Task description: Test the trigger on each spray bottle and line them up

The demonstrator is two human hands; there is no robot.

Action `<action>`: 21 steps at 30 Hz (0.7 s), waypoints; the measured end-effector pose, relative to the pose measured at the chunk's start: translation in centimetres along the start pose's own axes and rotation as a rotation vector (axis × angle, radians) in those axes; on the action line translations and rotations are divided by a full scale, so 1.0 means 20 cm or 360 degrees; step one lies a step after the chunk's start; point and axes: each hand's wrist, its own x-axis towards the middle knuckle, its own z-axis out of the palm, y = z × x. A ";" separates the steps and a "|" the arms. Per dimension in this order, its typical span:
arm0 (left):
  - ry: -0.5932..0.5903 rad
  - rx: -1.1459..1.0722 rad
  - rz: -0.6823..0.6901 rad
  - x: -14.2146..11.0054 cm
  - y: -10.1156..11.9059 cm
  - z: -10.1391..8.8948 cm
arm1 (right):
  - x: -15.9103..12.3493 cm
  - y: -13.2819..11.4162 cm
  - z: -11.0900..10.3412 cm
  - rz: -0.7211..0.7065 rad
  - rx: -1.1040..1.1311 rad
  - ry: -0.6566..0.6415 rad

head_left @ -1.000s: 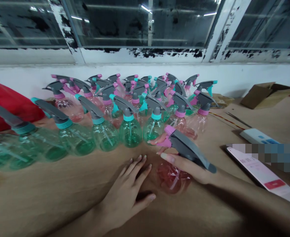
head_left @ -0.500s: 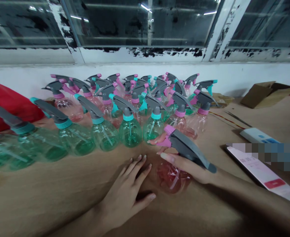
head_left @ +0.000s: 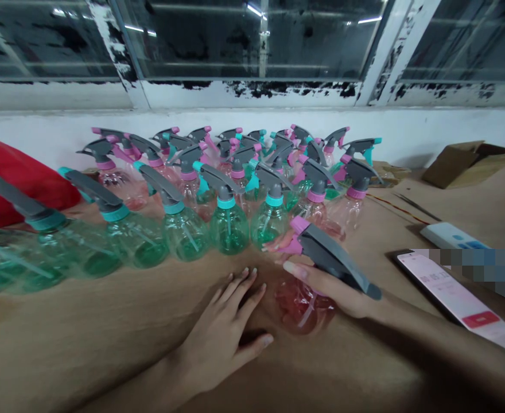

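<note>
A pink spray bottle [head_left: 306, 312] with a grey and pink trigger head stands on the table at centre right. My right hand [head_left: 327, 282] is wrapped around its neck, just under the trigger head, which hides part of the fingers. My left hand [head_left: 224, 324] lies flat on the table to the left of that bottle, fingers spread, holding nothing. Just beyond my hands stands a row of green spray bottles, the closest being one with a teal collar [head_left: 230, 229] and another beside it [head_left: 270, 223].
Behind the green row, several pink and green spray bottles crowd toward the wall. A phone [head_left: 454, 298] and a white device [head_left: 450, 236] lie on the right. An open cardboard box [head_left: 463, 165] sits at the back right, a red bag [head_left: 15, 183] at the left.
Both hands and the held spray bottle keep their places on the table. Only the whole view has shifted very slightly.
</note>
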 end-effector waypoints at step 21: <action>-0.0024 -0.0026 -0.0002 0.00 0.01 -0.01 | 0.01 -0.01 0.00 -0.0006 0.0103 0.0080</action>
